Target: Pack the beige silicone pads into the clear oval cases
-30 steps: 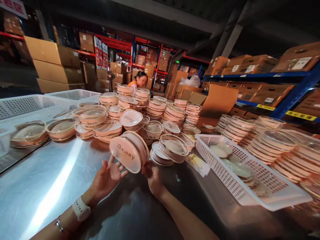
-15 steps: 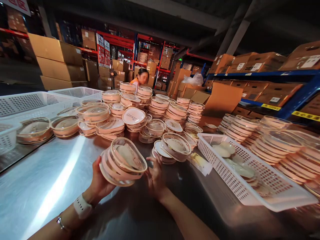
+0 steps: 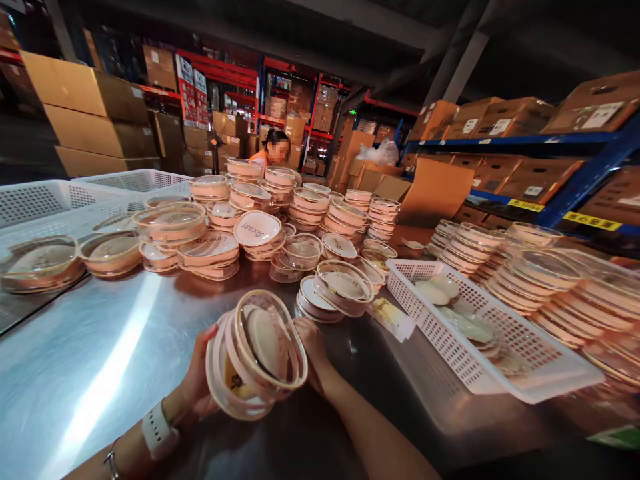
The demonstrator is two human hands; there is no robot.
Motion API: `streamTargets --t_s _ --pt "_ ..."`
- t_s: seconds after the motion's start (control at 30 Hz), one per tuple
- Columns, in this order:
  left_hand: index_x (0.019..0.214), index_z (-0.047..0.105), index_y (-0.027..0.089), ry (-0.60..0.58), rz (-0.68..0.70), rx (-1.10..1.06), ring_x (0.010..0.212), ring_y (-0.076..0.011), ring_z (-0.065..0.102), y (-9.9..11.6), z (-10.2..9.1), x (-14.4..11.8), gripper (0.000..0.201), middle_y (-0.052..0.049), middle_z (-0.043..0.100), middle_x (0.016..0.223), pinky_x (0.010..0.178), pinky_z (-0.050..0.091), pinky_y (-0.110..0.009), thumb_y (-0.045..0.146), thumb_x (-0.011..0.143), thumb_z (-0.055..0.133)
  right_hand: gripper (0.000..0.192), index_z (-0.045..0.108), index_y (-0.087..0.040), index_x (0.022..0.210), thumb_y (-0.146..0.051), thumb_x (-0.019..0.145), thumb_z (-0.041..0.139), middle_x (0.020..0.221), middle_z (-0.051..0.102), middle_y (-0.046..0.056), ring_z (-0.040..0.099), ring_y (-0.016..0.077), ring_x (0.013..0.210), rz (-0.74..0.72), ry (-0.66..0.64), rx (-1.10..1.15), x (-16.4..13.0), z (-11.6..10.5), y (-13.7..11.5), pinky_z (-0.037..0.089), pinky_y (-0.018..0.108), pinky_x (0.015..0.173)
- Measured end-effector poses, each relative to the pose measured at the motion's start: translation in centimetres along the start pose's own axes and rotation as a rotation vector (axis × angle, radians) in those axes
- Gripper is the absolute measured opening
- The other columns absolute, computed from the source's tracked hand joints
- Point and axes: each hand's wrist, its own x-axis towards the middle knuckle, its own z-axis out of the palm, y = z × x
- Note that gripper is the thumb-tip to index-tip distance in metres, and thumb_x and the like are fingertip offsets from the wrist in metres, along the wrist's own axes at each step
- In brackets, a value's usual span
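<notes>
White "Beauty"-lettered lid [image 3: 257,229], upside-down

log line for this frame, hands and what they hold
left hand: holds container stack | right hand: steadies stack | basket: right | surface: metal table

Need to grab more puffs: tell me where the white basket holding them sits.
In the head view, the white basket sits on the metal table, right of both hands, between the central case stacks and right-hand stacks.
</notes>
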Motion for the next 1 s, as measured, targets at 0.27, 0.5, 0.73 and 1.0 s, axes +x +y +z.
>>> streamTargets --t_s 0.27,0.5,0.73,1.0 --pt "0.087 0.072 0.025 0.128 0.218 -0.095 0.105 -0.0365 0.070 1.4 -0.1 0.6 0.050 -0.004 0.079 0.081 0.095 0.054 -0.052 0.069 0.064 0.063 0.029 0.066 -0.024 0.115 -0.026 0.093 0.047 0.101 0.071 0.009 0.065 0.0227 0.094 -0.246 0.266 0.008 -2.0 -1.2 -2.5 0.051 0.039 0.088" --pt "0.091 0.075 0.023 0.114 0.338 -0.078 0.109 -0.0373 0.067 0.1 0.7 0.5 0.050 -0.004 0.079 0.087 0.099 0.053 -0.050 0.060 0.058 0.074 0.030 0.067 -0.027 0.118 -0.025 0.099 0.045 0.097 0.076 0.007 0.071 0.0221 0.085 -0.453 -0.123 -0.245 -4.7 -1.1 -4.0 0.055 0.033 0.077" --pt "0.103 0.075 0.020 -0.102 0.371 0.018 0.118 -0.0375 0.063 -1.4 -0.9 0.9 0.054 -0.006 0.079 0.098 0.108 0.046 -0.051 0.060 0.066 0.073 0.061 0.060 -0.017 0.131 -0.053 0.083 0.070 0.119 0.068 0.020 0.063 0.0383 0.114 -0.320 0.325 -0.308 -2.6 0.0 -1.8 0.052 0.053 0.099" --pt "0.094 0.078 0.018 -0.337 0.254 0.057 0.113 -0.0381 0.066 -0.9 -2.2 0.7 0.038 -0.008 0.080 0.090 0.106 0.047 -0.051 0.048 0.072 0.073 0.043 0.059 -0.030 0.131 -0.035 0.089 0.067 0.121 0.072 0.004 0.068 0.0263 0.111 -0.772 -0.001 -0.438 -1.8 -1.8 -3.7 0.058 0.041 0.094"
